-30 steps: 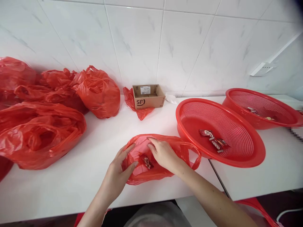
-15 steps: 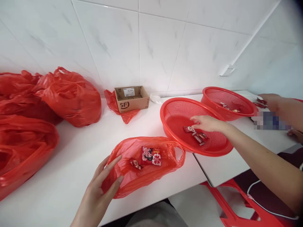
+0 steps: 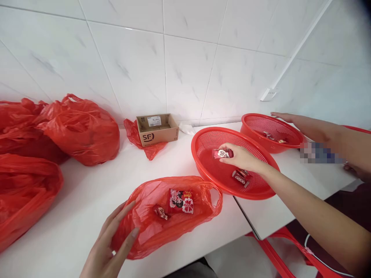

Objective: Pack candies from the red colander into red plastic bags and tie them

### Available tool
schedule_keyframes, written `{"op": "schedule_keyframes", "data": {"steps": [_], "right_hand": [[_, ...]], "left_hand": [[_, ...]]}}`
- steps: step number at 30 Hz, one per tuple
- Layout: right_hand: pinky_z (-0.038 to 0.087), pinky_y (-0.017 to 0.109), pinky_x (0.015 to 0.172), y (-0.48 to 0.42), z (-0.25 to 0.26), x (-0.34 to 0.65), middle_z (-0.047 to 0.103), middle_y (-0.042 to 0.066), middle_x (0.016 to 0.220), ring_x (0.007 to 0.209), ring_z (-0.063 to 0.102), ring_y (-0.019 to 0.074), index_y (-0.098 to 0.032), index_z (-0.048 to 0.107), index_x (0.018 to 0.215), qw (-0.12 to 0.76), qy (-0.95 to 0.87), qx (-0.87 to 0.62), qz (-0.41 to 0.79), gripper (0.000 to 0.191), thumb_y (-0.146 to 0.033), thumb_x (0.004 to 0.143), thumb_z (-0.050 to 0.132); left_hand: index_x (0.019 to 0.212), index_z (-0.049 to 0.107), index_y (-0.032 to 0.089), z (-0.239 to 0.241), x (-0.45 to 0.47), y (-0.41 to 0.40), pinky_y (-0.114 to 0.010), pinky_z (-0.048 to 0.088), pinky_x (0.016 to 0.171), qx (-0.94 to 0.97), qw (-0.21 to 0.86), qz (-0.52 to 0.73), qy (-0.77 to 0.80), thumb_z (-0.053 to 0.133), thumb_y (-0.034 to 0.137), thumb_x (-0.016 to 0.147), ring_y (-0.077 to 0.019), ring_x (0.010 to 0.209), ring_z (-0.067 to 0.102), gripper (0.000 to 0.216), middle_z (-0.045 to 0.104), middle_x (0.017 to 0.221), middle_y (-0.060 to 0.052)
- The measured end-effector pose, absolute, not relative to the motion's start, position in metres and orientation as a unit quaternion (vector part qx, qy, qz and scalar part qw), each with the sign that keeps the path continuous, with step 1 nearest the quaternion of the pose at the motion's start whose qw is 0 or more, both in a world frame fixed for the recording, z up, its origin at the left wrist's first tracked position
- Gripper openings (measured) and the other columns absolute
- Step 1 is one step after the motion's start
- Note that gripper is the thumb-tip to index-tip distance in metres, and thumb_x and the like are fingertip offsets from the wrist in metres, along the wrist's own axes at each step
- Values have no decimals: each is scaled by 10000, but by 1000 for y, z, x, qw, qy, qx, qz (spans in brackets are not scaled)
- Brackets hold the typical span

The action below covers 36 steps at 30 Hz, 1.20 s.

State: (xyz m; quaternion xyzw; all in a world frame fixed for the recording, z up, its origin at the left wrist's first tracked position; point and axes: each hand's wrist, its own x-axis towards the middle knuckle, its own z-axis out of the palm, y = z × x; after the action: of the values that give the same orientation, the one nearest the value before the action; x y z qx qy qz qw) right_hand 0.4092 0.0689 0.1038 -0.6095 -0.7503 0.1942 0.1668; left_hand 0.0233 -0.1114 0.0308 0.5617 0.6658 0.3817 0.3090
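Right hand: the fingers and thumb of the right hand [image 3: 243, 158] are closed partway, and a small red packet [image 3: 222, 153] with a pale label is pinched between them, over the inside of the near basket.
Left hand: the thumb and fingers of the left hand [image 3: 108, 243] are spread wide at the left end of the open bag; whether any plastic is gripped cannot be told.
Open bag: the red plastic bag [image 3: 145, 195] is laid with its mouth open on the white table [image 3: 174, 164]; a larger printed packet [image 3: 181, 200] and a small wrapped piece [image 3: 160, 212] are contained in it, just apart.
Near basket: more small wrapped pieces [image 3: 240, 177] are held on the floor of the red basket [image 3: 199, 156], which is placed just beside the bag's handle.
Far basket: a few packets [image 3: 269, 135] are seen in the second basket [image 3: 253, 135], by which a co-worker's hand [image 3: 285, 117] is reached out.
Back of table: a cardboard box [image 3: 160, 136] is set partly on a flattened red bag [image 3: 155, 150].
Left side: filled red bags [image 3: 87, 131] are crowded together.
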Motion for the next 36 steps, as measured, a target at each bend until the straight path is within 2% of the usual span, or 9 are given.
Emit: {"op": "schedule_keyframes", "data": {"steps": [5,13,16,20,22,26,30,32,36], "right_hand": [[500,353,837,20,132,365,680,7,1093,940,639,203,-299,611,1181,271,-744,-560,244,415,-424,792,682],[516,291,747,-20,116,302,718,-20,982,834,668,171,-307,619,1187,218,-783,-456,363,395,-397,808,692],[510,327,787,-32,88,267,714,15,1062,910,672,208,-283,592,1235,182,-837,-417,303,426,-420,838,666],[505,397,802,-35,56,238,662,116,1194,1076,627,286,-217,444,1394,142,-880,-408,198,508,-375,925,558],[505,389,789,-34,47,234,658,121,1182,1065,627,282,-204,473,1351,128,-883,-413,181,433,-308,935,537],[504,367,796,-36,34,236,679,78,1032,966,636,249,-194,633,1068,91,-894,-394,194,196,-277,897,587],[504,395,815,-43,26,233,651,66,1026,1000,613,265,-265,663,1144,57,-903,-372,206,283,-318,868,632],[507,380,812,-44,33,234,648,59,1002,971,620,245,-282,698,1107,50,-901,-366,227,237,-309,894,596],[495,311,865,-39,75,259,672,39,1038,954,634,172,-245,711,1067,123,-874,-364,299,213,-280,927,554]], "left_hand": [[1329,531,404,44,36,-113,-504,291,1163,536,315,395,676,529,540,860,-294,1429,319,488,441,1480,16],[1352,515,401,46,36,-117,-504,253,1177,535,339,389,669,542,529,864,-283,1442,290,506,407,1496,13],[1372,493,392,48,39,-117,-470,238,1189,524,357,392,666,539,506,876,-255,1433,313,512,410,1496,17],[1376,491,382,49,41,-118,-444,261,1183,526,352,394,666,560,478,869,-252,1417,347,521,448,1478,24],[1390,478,376,47,39,-119,-439,282,1174,525,350,394,668,551,469,876,-251,1414,354,528,448,1482,20],[1404,460,381,37,31,-119,-414,304,1163,525,347,384,675,542,472,883,-237,1419,350,536,439,1494,20],[1406,441,417,29,25,-117,-405,316,1157,546,347,374,665,553,472,877,-227,1412,363,543,431,1497,41],[1400,451,410,31,26,-117,-404,296,1167,542,351,380,662,549,463,881,-221,1409,365,530,430,1496,41],[1386,480,391,41,33,-119,-413,255,1184,521,354,399,666,550,462,879,-227,1408,363,516,447,1484,36]]}}
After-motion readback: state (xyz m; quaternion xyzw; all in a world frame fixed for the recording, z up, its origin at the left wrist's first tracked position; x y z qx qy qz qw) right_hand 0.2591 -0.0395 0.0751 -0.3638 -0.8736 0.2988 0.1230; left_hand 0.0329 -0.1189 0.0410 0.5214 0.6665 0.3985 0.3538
